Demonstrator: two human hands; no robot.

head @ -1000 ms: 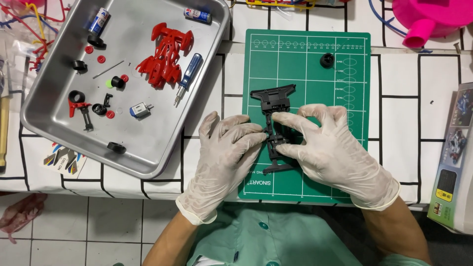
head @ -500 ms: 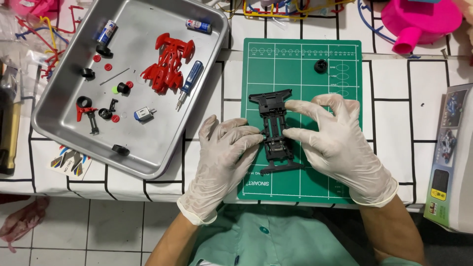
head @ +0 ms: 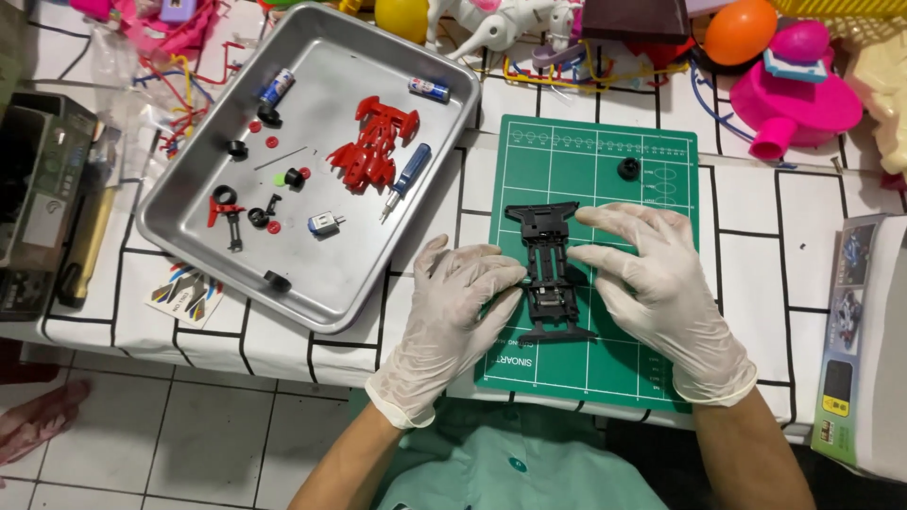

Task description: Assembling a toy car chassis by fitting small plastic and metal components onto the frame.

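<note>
the black toy car chassis (head: 550, 276) lies flat near the middle of the green cutting mat (head: 652, 368). the left hand (head: 452, 316) and right hand (head: 661, 283), both gloved, pinch its sides with fingertips. a small black wheel (head: 628, 169) sits near the mat's far edge; the metal tray (head: 312, 283) lies beside its left edge.

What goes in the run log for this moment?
left hand: on black toy car frame | right hand: on frame | frame: flat on green mat

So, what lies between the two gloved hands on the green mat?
In the head view, the black toy car chassis lies flat on the green cutting mat, between the left hand and right hand; both touch its sides.
</note>
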